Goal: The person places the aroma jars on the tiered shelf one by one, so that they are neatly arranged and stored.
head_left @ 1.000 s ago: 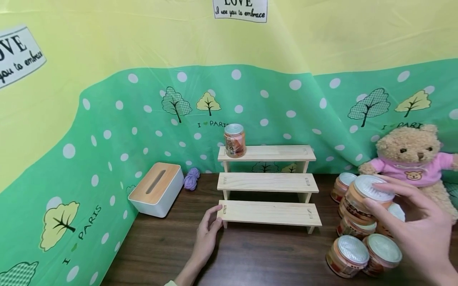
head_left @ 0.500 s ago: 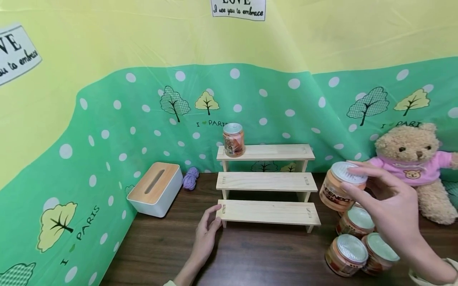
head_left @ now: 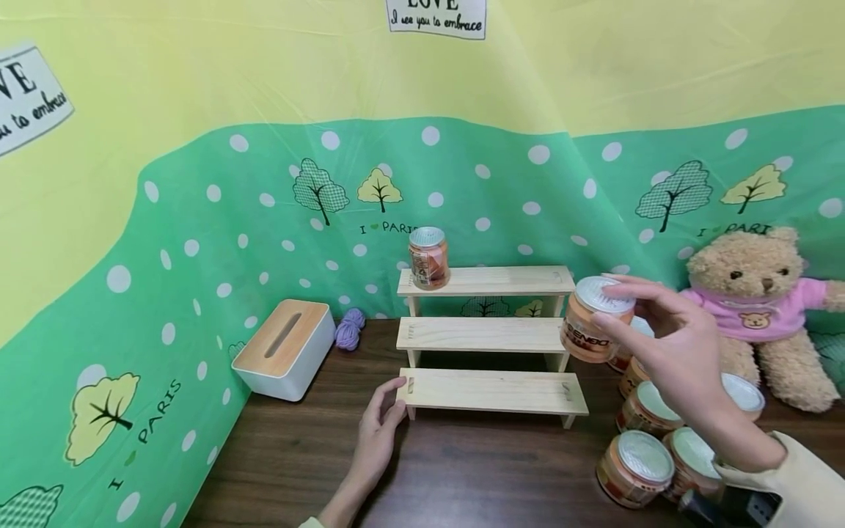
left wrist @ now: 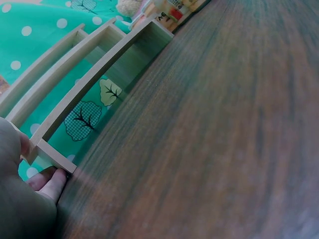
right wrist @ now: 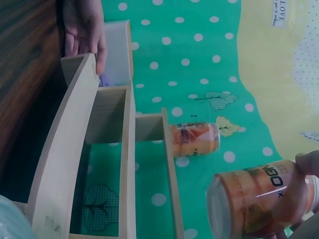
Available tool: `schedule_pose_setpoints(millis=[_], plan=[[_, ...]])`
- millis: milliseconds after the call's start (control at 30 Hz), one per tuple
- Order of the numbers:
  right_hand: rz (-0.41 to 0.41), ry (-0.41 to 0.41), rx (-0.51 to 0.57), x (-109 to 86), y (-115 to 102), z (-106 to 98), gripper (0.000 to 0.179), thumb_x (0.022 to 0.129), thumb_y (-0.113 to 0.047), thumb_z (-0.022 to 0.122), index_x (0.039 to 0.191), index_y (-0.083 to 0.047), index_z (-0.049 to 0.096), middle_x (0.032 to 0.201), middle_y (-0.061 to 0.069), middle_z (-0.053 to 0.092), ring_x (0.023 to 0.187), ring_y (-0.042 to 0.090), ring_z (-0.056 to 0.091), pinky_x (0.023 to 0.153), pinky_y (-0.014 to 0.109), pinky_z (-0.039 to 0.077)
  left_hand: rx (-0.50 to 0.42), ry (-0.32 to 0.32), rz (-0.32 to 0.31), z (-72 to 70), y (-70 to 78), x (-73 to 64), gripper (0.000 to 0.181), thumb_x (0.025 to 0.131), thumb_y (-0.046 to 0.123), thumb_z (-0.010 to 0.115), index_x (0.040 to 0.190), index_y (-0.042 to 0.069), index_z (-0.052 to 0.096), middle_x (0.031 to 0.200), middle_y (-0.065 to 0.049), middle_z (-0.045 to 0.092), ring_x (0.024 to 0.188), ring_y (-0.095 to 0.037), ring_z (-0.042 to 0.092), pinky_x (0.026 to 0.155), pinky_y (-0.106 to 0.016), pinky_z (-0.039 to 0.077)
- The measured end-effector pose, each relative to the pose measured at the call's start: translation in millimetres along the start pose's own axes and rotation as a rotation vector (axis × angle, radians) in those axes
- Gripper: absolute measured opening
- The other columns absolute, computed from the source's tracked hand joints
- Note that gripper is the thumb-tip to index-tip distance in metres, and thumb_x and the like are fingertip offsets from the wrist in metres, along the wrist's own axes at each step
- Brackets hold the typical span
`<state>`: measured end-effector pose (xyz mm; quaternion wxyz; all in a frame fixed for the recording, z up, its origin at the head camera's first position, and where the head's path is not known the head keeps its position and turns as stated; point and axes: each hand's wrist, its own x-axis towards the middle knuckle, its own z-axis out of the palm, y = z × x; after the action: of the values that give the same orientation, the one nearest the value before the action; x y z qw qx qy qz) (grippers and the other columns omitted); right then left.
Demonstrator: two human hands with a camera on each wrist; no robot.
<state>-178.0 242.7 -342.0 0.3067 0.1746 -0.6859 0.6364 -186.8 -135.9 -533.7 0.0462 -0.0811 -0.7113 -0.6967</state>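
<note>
A three-step wooden shelf point(head_left: 491, 389) stands on the dark table. My left hand point(head_left: 376, 433) grips the left end of its lowest step; in the left wrist view fingers point(left wrist: 52, 185) lie around that corner. My right hand point(head_left: 673, 345) holds a jar point(head_left: 587, 330) of orange contents with a silvery lid, fingers and thumb around its upper part. This jar is raised in the air, overlapping the right ends of the steps in the head view. On the top step's left end sits a similar jar point(head_left: 429, 258), upright, also seen as a jar point(right wrist: 197, 139) in the right wrist view.
Several more jars point(head_left: 636, 469) stand grouped on the table at the right, partly hidden by my right forearm. Behind them sits a teddy bear point(head_left: 755, 293) in pink. Left of the shelf are a tissue box point(head_left: 284, 352) and purple yarn point(head_left: 350, 328). Patterned cloth point(head_left: 264, 220) hangs behind.
My right hand has carried its jar up and left, from over the grouped jars to beside the shelf. My left hand stays at the lowest step's end.
</note>
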Motion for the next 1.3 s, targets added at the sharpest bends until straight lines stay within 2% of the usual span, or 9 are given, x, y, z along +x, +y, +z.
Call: schedule_pose_setpoints(millis=[100,233,333,467,567,833,1100,1300], plan=[[0.020,-0.010,-0.048,5.1,0.8,6.3,0.036,0.086,0.024,0.078,0.121,0.016,0.075,0.129,0.006,0.078,0.125,0.017,0.068,0.092,0.016,0.054,0.002,0.000,0.033,-1.3,-2.2,-0.5,0.038,0.116,0.013,0.057,0.152,0.002,0.058,0.160,-0.024,0.054,0.127,-0.017,0.064,0.104,-0.028,0.055],[0.020,-0.032,-0.102,11.5,2.8,14.5,0.036,0.088,0.020,0.081,0.123,0.012,0.076,0.135,0.007,0.075,0.101,0.013,0.071,0.081,0.016,0.053,-0.014,0.004,-0.001,-0.9,0.2,-1.2,0.039,0.116,0.014,0.058,0.153,0.002,0.057,0.162,-0.022,0.052,0.126,-0.014,0.064,0.107,-0.027,0.054],[-0.004,-0.054,-0.147,15.9,5.2,20.4,0.036,0.090,0.017,0.082,0.125,0.010,0.077,0.136,0.002,0.075,0.102,0.010,0.073,0.088,0.015,0.055,-0.012,0.007,-0.027,0.1,2.3,-0.5,0.040,0.116,0.013,0.057,0.154,0.002,0.057,0.164,-0.021,0.052,0.127,-0.016,0.064,0.109,-0.031,0.054],[-0.024,-0.078,-0.154,21.2,9.7,28.8,0.036,0.091,0.014,0.083,0.126,0.009,0.077,0.136,-0.001,0.076,0.104,0.008,0.074,0.095,0.016,0.056,-0.007,0.008,-0.037,1.1,3.1,0.8,0.039,0.117,0.013,0.056,0.155,0.003,0.057,0.163,-0.020,0.052,0.125,-0.017,0.064,0.111,-0.034,0.054],[-0.019,-0.084,-0.138,24.7,14.2,35.7,0.036,0.091,0.013,0.083,0.127,0.009,0.077,0.136,-0.002,0.077,0.104,0.009,0.074,0.095,0.017,0.056,-0.006,0.007,-0.038,1.0,2.7,1.3,0.039,0.117,0.013,0.056,0.155,0.003,0.057,0.162,-0.020,0.053,0.122,-0.015,0.064,0.110,-0.033,0.054],[0.030,-0.080,-0.189,30.6,23.0,57.2,0.036,0.093,0.002,0.087,0.128,0.001,0.079,0.137,-0.006,0.074,0.107,0.007,0.073,0.092,0.015,0.054,-0.004,0.004,-0.031,-0.3,1.4,1.2,0.040,0.117,0.012,0.056,0.155,0.002,0.056,0.156,-0.023,0.056,0.118,-0.013,0.065,0.107,-0.028,0.054],[0.056,-0.088,-0.155,36.8,29.1,74.2,0.036,0.093,0.001,0.087,0.128,0.002,0.079,0.144,0.011,0.073,0.113,0.006,0.073,0.095,0.017,0.056,0.015,0.003,-0.033,0.6,2.6,2.3,0.040,0.117,0.016,0.057,0.155,0.004,0.057,0.161,-0.021,0.054,0.120,-0.013,0.065,0.107,-0.027,0.054],[0.038,-0.059,-0.101,46.9,42.9,89.2,0.034,0.092,0.004,0.087,0.125,0.005,0.080,0.141,0.019,0.073,0.111,0.008,0.073,0.094,0.018,0.057,0.009,0.010,-0.027,0.3,1.5,2.0,0.039,0.117,0.014,0.056,0.155,0.003,0.057,0.161,-0.021,0.054,0.121,-0.014,0.065,0.108,-0.029,0.054]])
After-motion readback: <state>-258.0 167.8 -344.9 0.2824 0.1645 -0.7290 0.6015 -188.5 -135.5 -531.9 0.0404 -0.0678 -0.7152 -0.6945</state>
